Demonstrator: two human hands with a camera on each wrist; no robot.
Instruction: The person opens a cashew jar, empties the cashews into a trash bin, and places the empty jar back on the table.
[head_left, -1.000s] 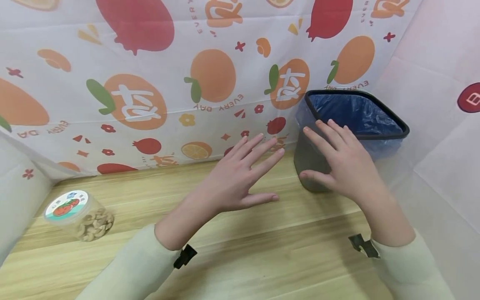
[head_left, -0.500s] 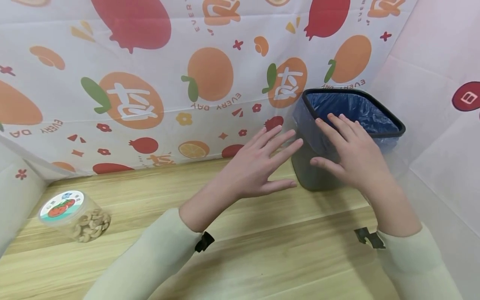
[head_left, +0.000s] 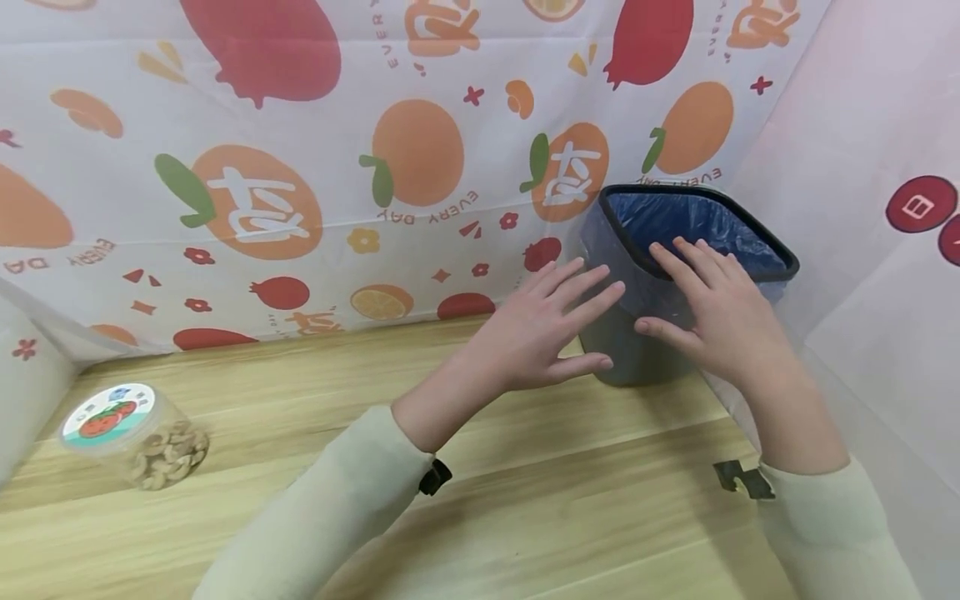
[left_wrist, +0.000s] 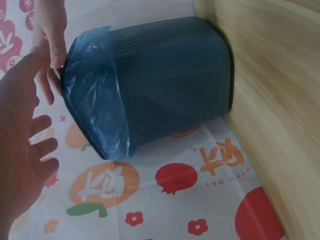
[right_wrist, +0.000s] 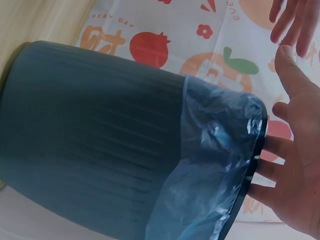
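Observation:
A dark grey trash can [head_left: 626, 337] lined with a blue plastic bag [head_left: 667, 218] stands at the back right of the table. My right hand [head_left: 723, 321], fingers spread, is in front of its black rim and overlaps the near edge in the head view. In the right wrist view, the right fingers [right_wrist: 272, 170] reach just past the rim. My left hand [head_left: 532, 329] hovers to the left of the can with its fingers spread and nothing in them. The bag's edge folds down over the outside of the can [left_wrist: 170, 80], as the left wrist view shows.
A clear jar of cashews [head_left: 161, 450] with a white and green lid stands at the left on the wooden table [head_left: 480, 492]. Fruit-printed cloth [head_left: 420, 50] hangs behind the table, and a white cloth side [head_left: 885, 333] rises close on the right.
My left hand has moved right, toward the trash can. The right hand has shifted slightly right. The camera view has also drifted a little; the can and jar stay in place.

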